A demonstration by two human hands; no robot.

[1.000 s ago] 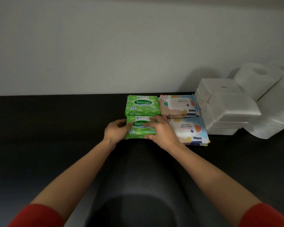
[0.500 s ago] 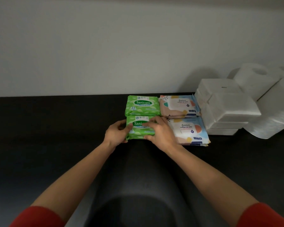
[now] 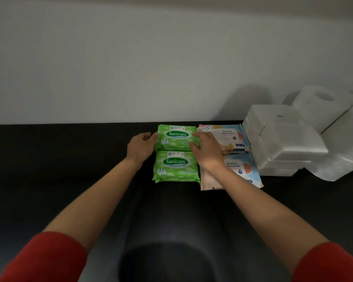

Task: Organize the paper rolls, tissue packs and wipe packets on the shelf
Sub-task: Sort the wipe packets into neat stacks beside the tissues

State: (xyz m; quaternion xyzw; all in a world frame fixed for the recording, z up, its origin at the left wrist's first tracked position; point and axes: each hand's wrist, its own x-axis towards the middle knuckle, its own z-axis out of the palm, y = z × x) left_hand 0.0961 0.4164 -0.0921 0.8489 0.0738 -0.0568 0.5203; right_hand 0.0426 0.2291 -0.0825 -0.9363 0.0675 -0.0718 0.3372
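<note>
Shelf (image 3: 49, 159): black, flat, set against a pale wall (image 3: 130, 68). It holds all the items below, grouped right of centre.

Item 1: far green packet (image 3: 176, 137), sealed, labelled "Sanicare" and "15". It lies flat nearest the wall. The left hand (image 3: 140, 147) is curled round its left edge. The right hand (image 3: 207, 150) has its fingers bent over the right edge, so the packet is held between the two.

Item 2: near green packet (image 3: 175, 166), same label. It lies flat directly in front of item 1, edge touching edge, with no hand on it.

Item 3: far pastel packet (image 3: 232, 137), just right of item 1. Its left part is covered by the right hand.

Item 4: near pastel packet (image 3: 245, 169), in front of item 3 and beside item 2. The right wrist and forearm cross over it. The small print on both pastel packets is too fine to read.

Item 5: tissue packs (image 3: 283, 143), white, stacked just right of the pastel packets. The number of layers is hard to tell.

Item 6: paper rolls (image 3: 318, 106), white, behind and to the right of the tissue packs. They touch the stack, and the rightmost are cut off by the frame edge.

Contents of all the packets are out of sight inside closed wrappers.

Foreground: red sleeves (image 3: 49, 259) at both lower corners, and a dark rounded shape between the forearms that cannot be made out.
</note>
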